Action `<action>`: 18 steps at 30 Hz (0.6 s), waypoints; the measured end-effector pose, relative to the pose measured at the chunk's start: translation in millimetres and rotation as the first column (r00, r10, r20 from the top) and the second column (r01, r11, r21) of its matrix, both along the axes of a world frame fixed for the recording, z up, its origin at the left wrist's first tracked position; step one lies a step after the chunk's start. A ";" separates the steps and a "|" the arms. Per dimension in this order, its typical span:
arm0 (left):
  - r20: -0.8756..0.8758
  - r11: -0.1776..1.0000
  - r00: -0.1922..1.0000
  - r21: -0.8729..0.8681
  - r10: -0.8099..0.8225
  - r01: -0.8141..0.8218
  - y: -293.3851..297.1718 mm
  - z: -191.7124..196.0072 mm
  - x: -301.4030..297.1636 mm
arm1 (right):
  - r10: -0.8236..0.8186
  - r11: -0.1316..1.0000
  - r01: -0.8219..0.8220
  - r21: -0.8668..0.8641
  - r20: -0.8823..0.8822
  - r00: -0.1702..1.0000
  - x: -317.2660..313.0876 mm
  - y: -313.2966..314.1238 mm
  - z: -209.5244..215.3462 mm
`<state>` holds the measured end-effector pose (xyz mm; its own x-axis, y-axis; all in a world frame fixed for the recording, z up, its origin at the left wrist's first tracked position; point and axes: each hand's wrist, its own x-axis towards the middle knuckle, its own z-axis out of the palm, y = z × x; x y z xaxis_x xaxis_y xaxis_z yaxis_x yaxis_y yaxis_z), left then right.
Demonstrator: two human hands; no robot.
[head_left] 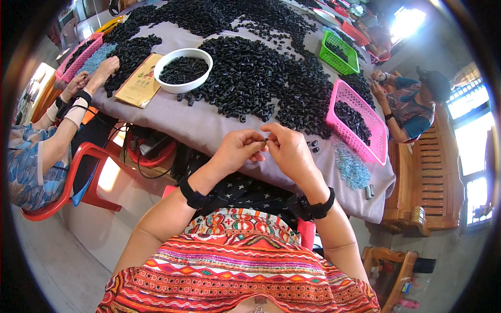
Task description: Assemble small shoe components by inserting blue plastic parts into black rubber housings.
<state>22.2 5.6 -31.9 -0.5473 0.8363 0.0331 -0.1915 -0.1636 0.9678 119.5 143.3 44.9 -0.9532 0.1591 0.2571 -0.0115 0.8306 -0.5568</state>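
Note:
My left hand [236, 149] and my right hand [288, 150] meet in front of me, just off the table's near edge. Together the fingertips pinch one small black part [265, 140]. Both wrists wear black straps. Beyond my hands a large heap of small black parts [250, 73] lies spread across the grey table cloth [203, 125]. A white bowl [183, 70] full of the same parts stands at the left of the heap.
A pink basket [360, 122] with black parts sits at the right, a small pile of blue pieces [350, 166] below it. A green basket [339, 52] stands further back. One person sits at the left, hands [96, 73] on the table; another sits at the right [412, 107]. A red plastic chair [78, 182] stands left.

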 end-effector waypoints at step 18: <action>0.020 0.986 0.991 0.096 0.132 -0.133 11.9 -5.2 -3.3 | -0.106 0.944 0.134 0.303 -0.106 0.989 -9.7 -8.0 -40.8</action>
